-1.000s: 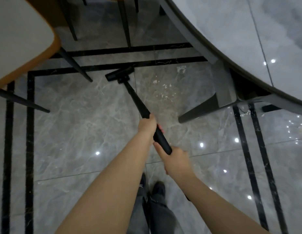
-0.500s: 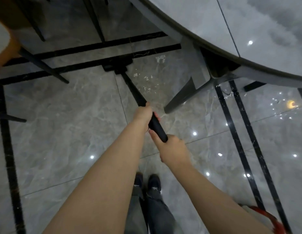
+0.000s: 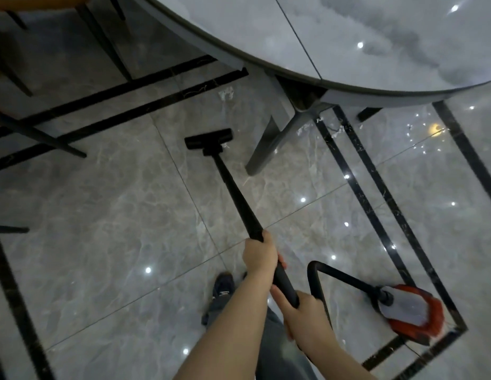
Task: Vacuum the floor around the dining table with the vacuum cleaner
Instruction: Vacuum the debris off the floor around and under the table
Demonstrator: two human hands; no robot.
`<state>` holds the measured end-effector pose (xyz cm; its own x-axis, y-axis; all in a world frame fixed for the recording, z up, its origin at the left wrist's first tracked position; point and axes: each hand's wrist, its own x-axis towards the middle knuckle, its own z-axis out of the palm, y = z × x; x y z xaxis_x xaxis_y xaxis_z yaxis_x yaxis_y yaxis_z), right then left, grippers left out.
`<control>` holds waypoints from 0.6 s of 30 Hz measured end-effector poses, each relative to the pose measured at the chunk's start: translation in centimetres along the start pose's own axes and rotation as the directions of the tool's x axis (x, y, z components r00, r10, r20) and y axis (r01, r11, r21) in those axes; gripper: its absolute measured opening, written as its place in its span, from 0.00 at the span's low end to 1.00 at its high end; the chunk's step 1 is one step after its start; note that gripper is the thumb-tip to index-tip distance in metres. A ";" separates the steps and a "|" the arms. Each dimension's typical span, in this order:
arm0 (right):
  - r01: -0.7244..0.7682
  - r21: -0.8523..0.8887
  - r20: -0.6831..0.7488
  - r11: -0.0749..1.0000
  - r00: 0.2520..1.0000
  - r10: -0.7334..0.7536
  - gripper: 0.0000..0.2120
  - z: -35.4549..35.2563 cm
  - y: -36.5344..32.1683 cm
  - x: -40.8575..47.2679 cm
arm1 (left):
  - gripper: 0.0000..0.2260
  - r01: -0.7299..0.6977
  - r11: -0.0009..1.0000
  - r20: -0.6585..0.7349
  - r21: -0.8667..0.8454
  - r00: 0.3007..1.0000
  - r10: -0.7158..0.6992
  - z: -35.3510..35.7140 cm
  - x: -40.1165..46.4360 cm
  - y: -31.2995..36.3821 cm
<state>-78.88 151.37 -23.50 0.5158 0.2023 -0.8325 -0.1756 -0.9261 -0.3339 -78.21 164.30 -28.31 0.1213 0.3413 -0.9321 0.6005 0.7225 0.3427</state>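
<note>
Two hands, left [image 3: 259,253] and right [image 3: 307,314], were closed round the vacuum wand [image 3: 236,196]. White debris [image 3: 226,93] remained beyond the floor head [image 3: 208,139] and by the bench leg [image 3: 269,145]; work judged incomplete.

Black vacuum wand [image 3: 233,193], red-and-grey vacuum body [image 3: 411,311], grey marbled floor [image 3: 101,215] with black stripes

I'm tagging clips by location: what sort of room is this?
Most likely a home dining area. A large round marble-look table stands on a polished tiled floor, dark chair legs stand close by, and a canister vacuum sits on the floor.
</note>
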 end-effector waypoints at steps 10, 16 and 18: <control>0.112 0.174 -0.036 0.978 0.994 -0.108 0.32 5.1 -6.7 1.5 | 0.20 -0.019 0.999 0.030 0.044 0.999 0.018 -5.1 3.7 6.4; -0.109 0.174 -0.056 0.979 0.991 0.121 0.21 9.9 -0.3 -5.1 | 0.21 -0.005 0.978 0.031 0.209 1.000 -0.002 -7.4 0.1 -3.9; -0.126 0.140 -0.053 0.982 0.990 0.134 0.17 10.3 -0.1 -6.0 | 0.19 0.007 0.985 0.041 0.173 0.999 -0.014 -8.0 -0.7 -4.8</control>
<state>-90.57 153.54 -23.03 0.5313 0.0590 -0.8451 -0.3550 -0.8903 -0.2853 -87.49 165.39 -28.33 0.1448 0.3061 -0.9409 0.7287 0.6103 0.3107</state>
